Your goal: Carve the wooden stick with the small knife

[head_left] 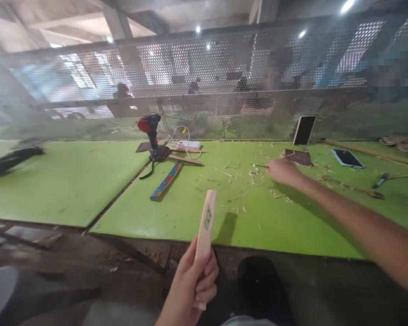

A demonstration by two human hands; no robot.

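Observation:
My left hand is closed around the lower end of a pale flat wooden strip, held upright in front of the table edge. A small green and red design marks the strip's face. Over the table, my right hand is closed on a thin tool whose tip points left; its kind is too small to make out. Wood shavings lie scattered around and below that hand. A strip painted blue and red rests on the green table, left of the held strip.
A red and black cordless drill stands at the back, beside a white charger with cable. At right are an upright phone, a blue-edged phone, a brown piece and a brush. Perforated metal mesh closes the back.

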